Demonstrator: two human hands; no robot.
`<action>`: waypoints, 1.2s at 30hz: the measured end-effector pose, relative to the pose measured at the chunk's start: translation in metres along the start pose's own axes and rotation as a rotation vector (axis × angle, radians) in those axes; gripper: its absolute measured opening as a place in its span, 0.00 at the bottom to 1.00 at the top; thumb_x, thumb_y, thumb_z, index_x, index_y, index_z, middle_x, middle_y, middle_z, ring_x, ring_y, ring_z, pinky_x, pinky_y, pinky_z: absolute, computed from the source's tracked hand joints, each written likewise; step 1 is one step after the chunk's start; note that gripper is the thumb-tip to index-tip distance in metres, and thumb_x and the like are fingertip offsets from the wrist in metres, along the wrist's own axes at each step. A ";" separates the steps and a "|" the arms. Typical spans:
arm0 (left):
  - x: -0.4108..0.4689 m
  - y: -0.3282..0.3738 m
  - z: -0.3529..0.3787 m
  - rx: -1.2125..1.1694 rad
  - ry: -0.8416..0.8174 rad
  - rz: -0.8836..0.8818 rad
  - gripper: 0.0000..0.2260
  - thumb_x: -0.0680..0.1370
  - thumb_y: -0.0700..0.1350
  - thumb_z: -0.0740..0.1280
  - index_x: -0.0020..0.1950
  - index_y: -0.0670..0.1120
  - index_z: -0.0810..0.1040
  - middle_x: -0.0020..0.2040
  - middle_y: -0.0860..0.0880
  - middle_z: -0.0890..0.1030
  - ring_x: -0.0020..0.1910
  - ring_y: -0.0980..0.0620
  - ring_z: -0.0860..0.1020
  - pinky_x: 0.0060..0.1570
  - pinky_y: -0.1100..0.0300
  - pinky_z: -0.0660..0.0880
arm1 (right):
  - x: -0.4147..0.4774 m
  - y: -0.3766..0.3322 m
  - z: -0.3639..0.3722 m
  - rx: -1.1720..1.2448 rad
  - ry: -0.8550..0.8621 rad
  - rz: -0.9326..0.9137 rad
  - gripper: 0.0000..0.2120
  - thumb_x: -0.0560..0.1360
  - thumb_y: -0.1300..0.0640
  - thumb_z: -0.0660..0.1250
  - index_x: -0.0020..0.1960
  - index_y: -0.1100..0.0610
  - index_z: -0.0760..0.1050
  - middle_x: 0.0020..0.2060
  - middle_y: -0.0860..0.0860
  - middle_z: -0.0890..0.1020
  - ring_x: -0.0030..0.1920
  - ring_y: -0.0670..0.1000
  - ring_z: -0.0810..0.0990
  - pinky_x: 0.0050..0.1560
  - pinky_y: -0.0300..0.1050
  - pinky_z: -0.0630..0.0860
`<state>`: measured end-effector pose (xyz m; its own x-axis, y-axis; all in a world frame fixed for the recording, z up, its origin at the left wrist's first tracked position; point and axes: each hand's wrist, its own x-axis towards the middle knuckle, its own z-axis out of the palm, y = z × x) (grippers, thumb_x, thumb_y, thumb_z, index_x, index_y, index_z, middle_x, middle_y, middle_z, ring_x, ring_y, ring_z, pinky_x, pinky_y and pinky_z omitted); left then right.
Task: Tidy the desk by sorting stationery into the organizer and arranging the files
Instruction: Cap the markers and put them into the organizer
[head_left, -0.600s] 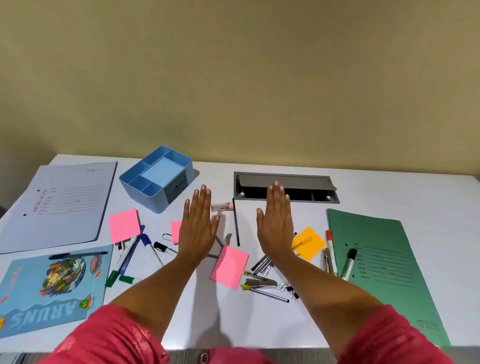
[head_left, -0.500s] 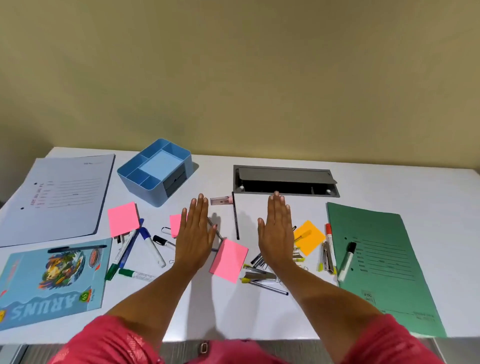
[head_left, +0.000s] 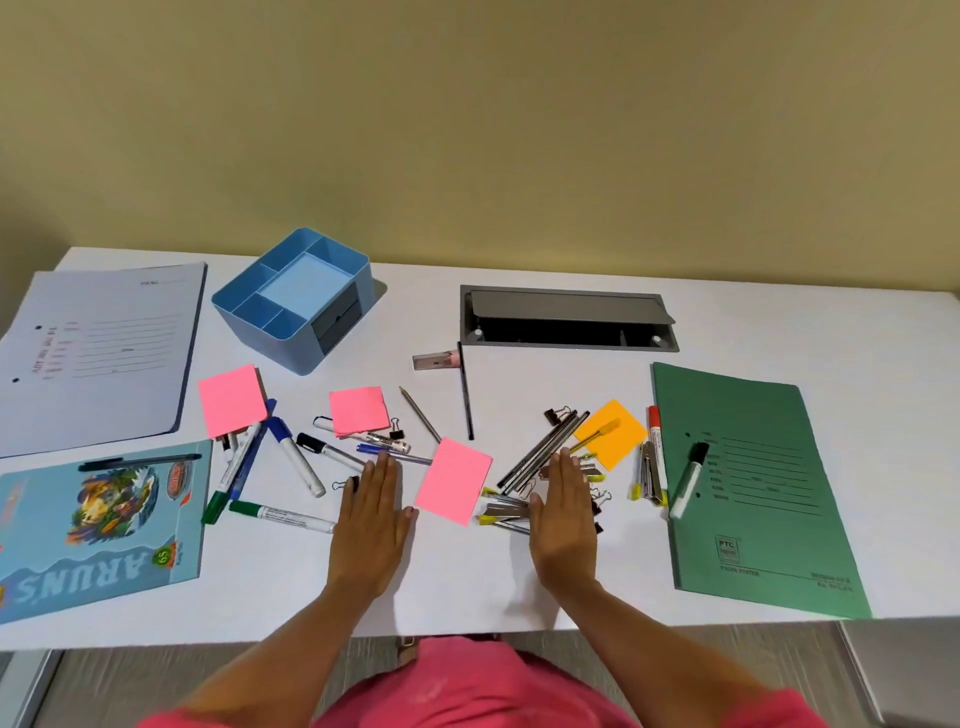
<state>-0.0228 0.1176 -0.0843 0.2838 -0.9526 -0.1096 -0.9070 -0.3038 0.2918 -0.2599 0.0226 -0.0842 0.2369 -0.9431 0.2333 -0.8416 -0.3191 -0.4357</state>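
Left hand (head_left: 371, 522) and right hand (head_left: 563, 514) lie flat, fingers spread, gripping nothing; black pencil (head_left: 466, 395) runs near-to-far.

Bare worktop (head_left: 467, 577) lies open between the two flat hands and behind their wrists toward the near edge. Just ahead of the left hand's fingers (head_left: 382, 475) a blue pen (head_left: 392, 453) and a black-capped marker (head_left: 327, 450) cross the way; a pink note pad (head_left: 453, 486) sits just beside them, thumb-side. The right hand's fingers (head_left: 566, 470) overlie a heap of pens and binder clips (head_left: 540, 462), with an orange note pad (head_left: 610, 434) just beyond. Farther ahead of both, the worktop clears before the blue organizer (head_left: 296, 301) and the grey cable hatch (head_left: 566, 317).
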 end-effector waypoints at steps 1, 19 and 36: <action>-0.001 -0.001 0.001 0.005 -0.016 0.006 0.29 0.82 0.56 0.40 0.76 0.41 0.57 0.77 0.44 0.59 0.76 0.49 0.52 0.74 0.54 0.43 | -0.002 0.003 0.001 0.010 0.043 -0.002 0.23 0.79 0.58 0.58 0.71 0.66 0.63 0.72 0.60 0.65 0.73 0.57 0.63 0.73 0.52 0.60; -0.004 -0.008 0.006 -0.045 -0.020 0.031 0.29 0.80 0.58 0.39 0.78 0.44 0.49 0.79 0.50 0.48 0.78 0.52 0.47 0.75 0.56 0.41 | 0.072 0.082 -0.052 -0.026 0.206 0.665 0.15 0.69 0.79 0.59 0.53 0.72 0.75 0.50 0.69 0.76 0.51 0.68 0.73 0.47 0.57 0.71; 0.010 0.016 -0.015 -0.211 0.033 -0.002 0.33 0.77 0.66 0.34 0.77 0.49 0.44 0.77 0.55 0.45 0.77 0.57 0.42 0.75 0.57 0.38 | 0.088 0.082 -0.062 0.002 0.076 0.652 0.14 0.75 0.57 0.68 0.48 0.70 0.73 0.46 0.65 0.76 0.45 0.62 0.75 0.40 0.47 0.68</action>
<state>-0.0297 0.1035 -0.0668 0.2990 -0.9509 -0.0802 -0.8219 -0.2993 0.4846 -0.3387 -0.0813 -0.0452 -0.3565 -0.9341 -0.0189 -0.8000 0.3156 -0.5103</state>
